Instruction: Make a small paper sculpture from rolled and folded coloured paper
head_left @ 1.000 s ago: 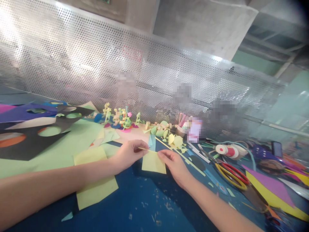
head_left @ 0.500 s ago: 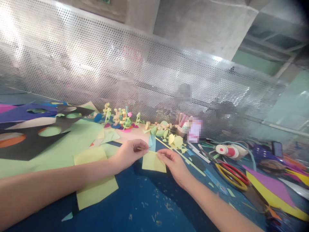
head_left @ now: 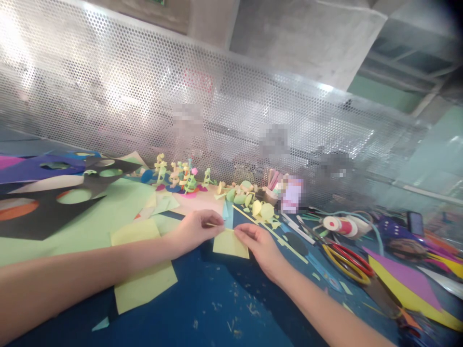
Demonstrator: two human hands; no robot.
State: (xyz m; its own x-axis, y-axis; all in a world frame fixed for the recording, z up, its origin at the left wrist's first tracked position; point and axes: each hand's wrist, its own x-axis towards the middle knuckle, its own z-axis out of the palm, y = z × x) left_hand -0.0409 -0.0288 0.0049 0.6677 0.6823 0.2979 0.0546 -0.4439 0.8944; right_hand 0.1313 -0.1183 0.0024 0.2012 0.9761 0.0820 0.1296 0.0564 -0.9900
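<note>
- Well to the left of the small yellow sheet (head_left: pixel 230 246), the landmark here: a black sheet (head_left: pixel 47 219) with round holes cut out, lying partly over a large light green sheet (head_left: pixel 94 229).
- Nearer, left of the small yellow sheet: a larger yellow sheet (head_left: pixel 144 286) lies on the blue table (head_left: pixel 195 294); the left forearm crosses above it. A little blue scrap (head_left: pixel 100 324) sits beside its lower corner.
- Beyond the small yellow sheet, to its left: a cluster of little paper figures (head_left: pixel 186 180) in green, yellow, peach and pink.
- At the small yellow sheet's upper left: the left hand (head_left: pixel 197 230), thumb and fingertips pinched together on its far edge.
- In the centre, between the two hands: the small yellow sheet itself, its near edge pointing toward the viewer, a dark shadow on the table beneath.
- At the sheet's upper right: the right hand (head_left: pixel 261 246), thumb and fingers pinching that corner.
- Beyond the small yellow sheet, to its right: green and yellow paper discs (head_left: pixel 265 212), heaped loosely.
- Farther right of the small yellow sheet: scissors (head_left: pixel 347 259) with red and yellow handles, and behind them a white spool (head_left: pixel 340 225) wound with red.
</note>
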